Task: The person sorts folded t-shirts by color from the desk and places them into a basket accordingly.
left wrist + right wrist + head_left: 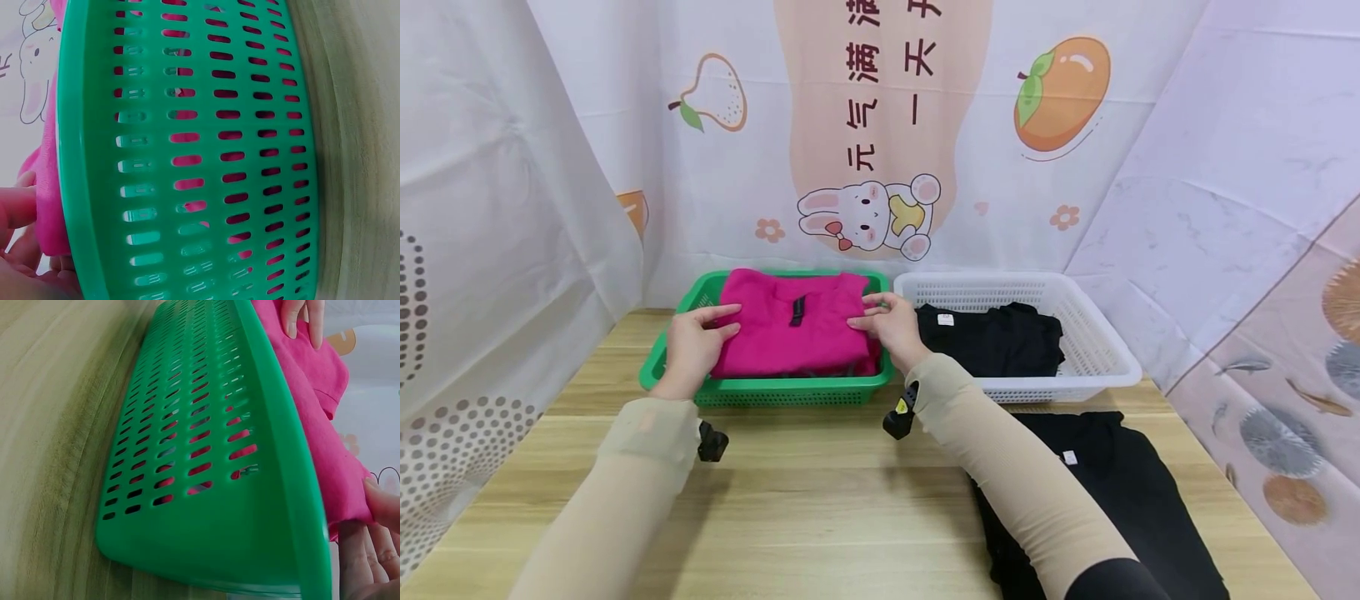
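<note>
A folded bright pink shirt (793, 333) with a small black tag lies in the green basket (782, 392), close to level with its rim. My left hand (692, 346) pinches the shirt's left edge. At the opposite edge, my right hand (891, 325) pinches the cloth, its thumb on top and fingers beneath in the right wrist view. That view also has the pink cloth (312, 425) bulging over the basket's rim. Through the slots of the basket wall (206, 150), more pink shows in the left wrist view.
To the right stands a white basket (1105, 350) holding a folded black garment (1000, 342). Another black garment (1135, 492) with a white tag lies on the wooden table (805, 500), partly under my right forearm. A printed curtain (715, 208) hangs behind the baskets.
</note>
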The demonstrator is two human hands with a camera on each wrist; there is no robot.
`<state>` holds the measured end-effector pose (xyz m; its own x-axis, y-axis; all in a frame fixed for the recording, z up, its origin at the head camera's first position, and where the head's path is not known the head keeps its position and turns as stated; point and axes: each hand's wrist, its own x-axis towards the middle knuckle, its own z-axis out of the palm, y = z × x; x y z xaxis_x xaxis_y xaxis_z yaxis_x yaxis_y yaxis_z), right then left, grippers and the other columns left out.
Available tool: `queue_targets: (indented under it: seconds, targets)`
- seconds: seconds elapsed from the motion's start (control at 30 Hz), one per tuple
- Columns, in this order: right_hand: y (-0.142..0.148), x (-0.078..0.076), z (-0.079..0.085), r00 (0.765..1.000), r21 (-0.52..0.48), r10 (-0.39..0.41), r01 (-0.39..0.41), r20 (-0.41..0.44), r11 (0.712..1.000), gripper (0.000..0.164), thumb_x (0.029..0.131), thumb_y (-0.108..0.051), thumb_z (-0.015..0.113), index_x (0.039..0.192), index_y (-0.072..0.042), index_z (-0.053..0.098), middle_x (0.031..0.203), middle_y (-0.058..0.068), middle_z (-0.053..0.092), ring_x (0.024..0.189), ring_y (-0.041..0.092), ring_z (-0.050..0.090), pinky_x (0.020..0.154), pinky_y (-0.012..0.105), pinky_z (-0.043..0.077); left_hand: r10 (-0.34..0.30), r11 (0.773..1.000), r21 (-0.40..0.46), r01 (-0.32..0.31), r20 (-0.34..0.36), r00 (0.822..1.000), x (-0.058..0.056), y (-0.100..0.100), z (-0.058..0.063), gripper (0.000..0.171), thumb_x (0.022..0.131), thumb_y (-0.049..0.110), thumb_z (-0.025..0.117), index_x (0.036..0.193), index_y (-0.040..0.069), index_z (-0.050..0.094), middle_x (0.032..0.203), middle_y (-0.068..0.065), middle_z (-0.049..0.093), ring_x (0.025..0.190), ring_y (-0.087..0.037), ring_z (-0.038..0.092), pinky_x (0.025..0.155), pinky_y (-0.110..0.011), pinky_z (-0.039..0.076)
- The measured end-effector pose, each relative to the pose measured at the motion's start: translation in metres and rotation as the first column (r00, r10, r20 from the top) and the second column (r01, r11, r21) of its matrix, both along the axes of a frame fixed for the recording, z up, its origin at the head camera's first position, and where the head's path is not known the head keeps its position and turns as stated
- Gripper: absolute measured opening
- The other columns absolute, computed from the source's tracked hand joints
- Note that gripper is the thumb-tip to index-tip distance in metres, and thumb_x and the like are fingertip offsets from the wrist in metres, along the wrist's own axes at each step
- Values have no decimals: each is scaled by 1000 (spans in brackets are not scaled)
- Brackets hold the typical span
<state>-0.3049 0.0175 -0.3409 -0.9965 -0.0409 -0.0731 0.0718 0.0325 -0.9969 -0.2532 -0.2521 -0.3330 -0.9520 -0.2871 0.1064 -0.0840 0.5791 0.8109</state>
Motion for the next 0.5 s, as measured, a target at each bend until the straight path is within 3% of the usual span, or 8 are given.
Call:
queue_targets:
  seconds: [0.2, 0.5]
  targets:
    - [3, 0, -5, 998, -40, -28, 26, -49, 999, 33, 81, 4, 77, 113, -2, 69, 97, 14, 74, 68, 6, 66, 65, 20, 56, -14, 1000, -12, 14, 7, 1000, 0, 3, 2, 40, 96, 12, 64, 136, 13, 62, 139, -19, 55, 121, -33, 53, 71, -18, 45]
    - [10, 1, -8, 995, -88, -45, 38, -85, 995, 38, 86, 5, 71, 123, 4, 63, 97, 18, 74, 68, 10, 70, 73, 29, 61, -24, 1000, 3, 24, -15, 1000, 7, 7, 5, 39, 97, 7, 59, 136, 11, 61, 141, -14, 55, 118, -31, 56, 67, -21, 45]
